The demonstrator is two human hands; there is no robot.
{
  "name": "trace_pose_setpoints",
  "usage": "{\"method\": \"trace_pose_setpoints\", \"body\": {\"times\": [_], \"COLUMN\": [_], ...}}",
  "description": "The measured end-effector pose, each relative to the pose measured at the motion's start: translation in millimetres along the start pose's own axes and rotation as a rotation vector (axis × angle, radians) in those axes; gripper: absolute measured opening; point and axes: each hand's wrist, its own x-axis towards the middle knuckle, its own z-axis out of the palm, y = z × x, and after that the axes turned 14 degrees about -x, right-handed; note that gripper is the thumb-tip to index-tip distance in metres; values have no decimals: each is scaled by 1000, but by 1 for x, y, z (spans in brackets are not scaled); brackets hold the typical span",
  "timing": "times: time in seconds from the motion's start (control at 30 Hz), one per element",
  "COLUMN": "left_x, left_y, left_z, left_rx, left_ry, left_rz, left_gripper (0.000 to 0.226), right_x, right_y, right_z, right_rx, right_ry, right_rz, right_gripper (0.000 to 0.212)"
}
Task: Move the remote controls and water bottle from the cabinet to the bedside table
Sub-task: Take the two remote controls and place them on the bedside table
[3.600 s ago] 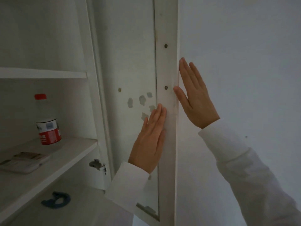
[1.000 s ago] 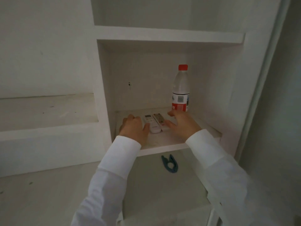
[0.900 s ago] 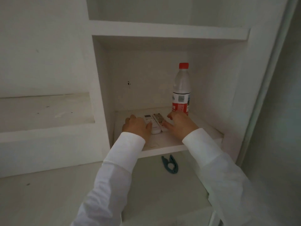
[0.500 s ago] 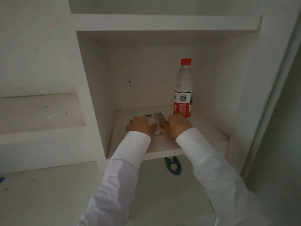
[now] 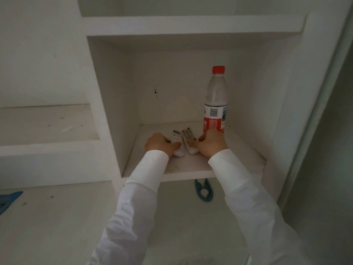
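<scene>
Both hands reach into the white cabinet (image 5: 107, 96) and rest on its shelf (image 5: 238, 150). The left hand (image 5: 159, 144) curls over the left remote (image 5: 177, 140), fingers closing on its side; the right hand (image 5: 212, 143) does the same on the right remote (image 5: 188, 137). The two remotes lie side by side between the hands, touching or nearly so. Just beyond the right hand stands the water bottle (image 5: 215, 104), upright with a red cap. Below the right wrist, under the shelf, lies a blue clip (image 5: 203, 191).
</scene>
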Motion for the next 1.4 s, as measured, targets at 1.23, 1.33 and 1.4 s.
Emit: {"method": "trace_pose_setpoints", "body": {"times": [1.23, 1.33, 1.4], "left_x": [-292, -314, -327], "left_y": [-138, -153, -162], "left_z": [-98, -110, -118], "left_rx": [-817, -777, -800], "left_ry": [246, 288, 318], "left_rz": [-99, -124, -145], "left_gripper": [30, 32, 32], "right_x": [-257, -273, -284], "right_y": [-14, -20, -24], "right_z": [65, 77, 84], "right_rx": [538, 516, 505], "right_ry": [-477, -550, -596], "right_rz": [-200, -232, -246], "right_gripper": [29, 30, 32]}}
